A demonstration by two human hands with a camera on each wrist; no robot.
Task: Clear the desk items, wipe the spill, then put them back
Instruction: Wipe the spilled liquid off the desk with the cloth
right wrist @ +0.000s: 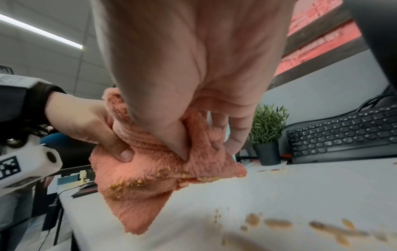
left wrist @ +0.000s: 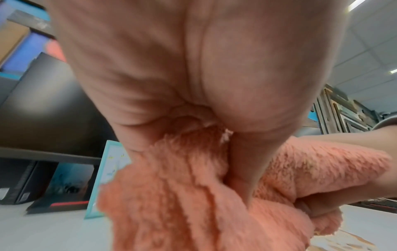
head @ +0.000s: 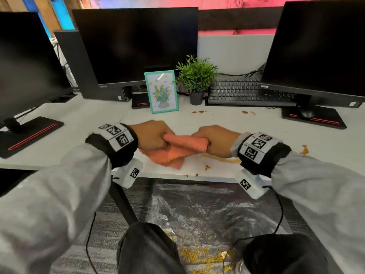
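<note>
Worktop [head: 88, 123] partly wiped; both hands, left hand [head: 153, 135] and right hand [head: 215, 139], grip soiled cloth [head: 178, 150]; spill [head: 223, 160] remains right of grip; putting-back pending.

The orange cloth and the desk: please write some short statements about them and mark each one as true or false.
1. Both hands hold the orange cloth. True: the left hand and the right hand each grip it.
2. The cloth is clean. False: yellow crumbs stick to it.
3. The desk is wiped dry. False: brown spill remains near the front edge.
4. The potted plant stands beside the picture frame. True.
5. The keyboard lies on the floor. False: it is on the desk, at the back.
</note>
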